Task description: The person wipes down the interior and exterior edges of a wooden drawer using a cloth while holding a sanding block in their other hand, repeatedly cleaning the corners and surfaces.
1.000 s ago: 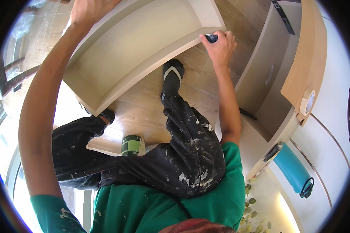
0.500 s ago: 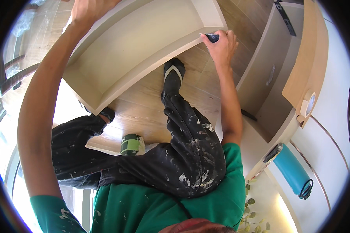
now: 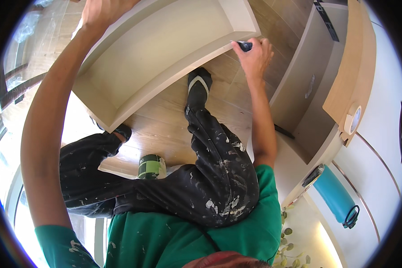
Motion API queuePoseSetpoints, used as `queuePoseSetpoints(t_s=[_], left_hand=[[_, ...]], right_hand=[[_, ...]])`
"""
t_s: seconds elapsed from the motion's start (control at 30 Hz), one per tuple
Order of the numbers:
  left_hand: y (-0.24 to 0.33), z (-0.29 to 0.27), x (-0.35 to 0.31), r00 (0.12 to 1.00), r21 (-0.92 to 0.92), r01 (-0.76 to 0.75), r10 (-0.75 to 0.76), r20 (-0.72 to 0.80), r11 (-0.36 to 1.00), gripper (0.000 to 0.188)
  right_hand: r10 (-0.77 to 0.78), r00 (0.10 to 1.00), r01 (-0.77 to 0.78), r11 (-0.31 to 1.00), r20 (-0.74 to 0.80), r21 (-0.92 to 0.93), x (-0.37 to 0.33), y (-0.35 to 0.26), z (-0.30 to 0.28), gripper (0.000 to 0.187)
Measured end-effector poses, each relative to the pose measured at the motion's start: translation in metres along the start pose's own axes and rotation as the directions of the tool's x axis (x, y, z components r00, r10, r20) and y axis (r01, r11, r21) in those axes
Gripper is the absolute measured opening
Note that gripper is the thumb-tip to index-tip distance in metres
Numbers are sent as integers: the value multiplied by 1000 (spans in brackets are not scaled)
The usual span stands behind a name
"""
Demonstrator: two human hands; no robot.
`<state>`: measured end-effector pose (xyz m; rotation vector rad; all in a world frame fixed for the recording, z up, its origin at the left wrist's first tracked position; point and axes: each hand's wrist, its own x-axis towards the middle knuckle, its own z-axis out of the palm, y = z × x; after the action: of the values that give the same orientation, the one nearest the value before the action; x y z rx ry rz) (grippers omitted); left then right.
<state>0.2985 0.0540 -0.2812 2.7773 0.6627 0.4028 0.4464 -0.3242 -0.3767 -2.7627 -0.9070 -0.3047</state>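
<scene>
A long, shallow beige box (image 3: 165,53) with a curved near side lies tilted across the upper middle. My right hand (image 3: 256,57) is closed around what looks like a small dark scraper (image 3: 244,46) with a pale edge, at the box's near right corner. Most of this tool is hidden by the fingers. My left hand (image 3: 106,12) is at the box's far left side, by its upper rim. Its fingers run out of the picture at the top, so their grip does not show.
To the right stands another beige box (image 3: 295,89), with a brown board (image 3: 350,76) and a tape roll (image 3: 353,119) along it. A teal bottle (image 3: 337,194) lies below these. A green and black tub (image 3: 150,167) stands by my legs. Clear plastic sheeting (image 3: 29,35) is at left.
My right hand, with the scraper, has shifted very slightly down along the box's corner, and its forearm a little left. The left hand looks unmoved.
</scene>
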Motion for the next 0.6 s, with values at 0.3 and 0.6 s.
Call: queuePoseSetpoints(t_s=[0.3, 0.6], left_hand=[[-5, 1, -4, 1000, -4, -19, 19, -15, 1000, 35], [-3, 1, 0, 999, -3, -47, 47, -22, 999, 33]], right_hand=[[0, 999, -1, 1000, 36, 11, -3, -11, -3, 46], [-10, 999, 9, 1000, 32, 27, -13, -21, -2, 45]])
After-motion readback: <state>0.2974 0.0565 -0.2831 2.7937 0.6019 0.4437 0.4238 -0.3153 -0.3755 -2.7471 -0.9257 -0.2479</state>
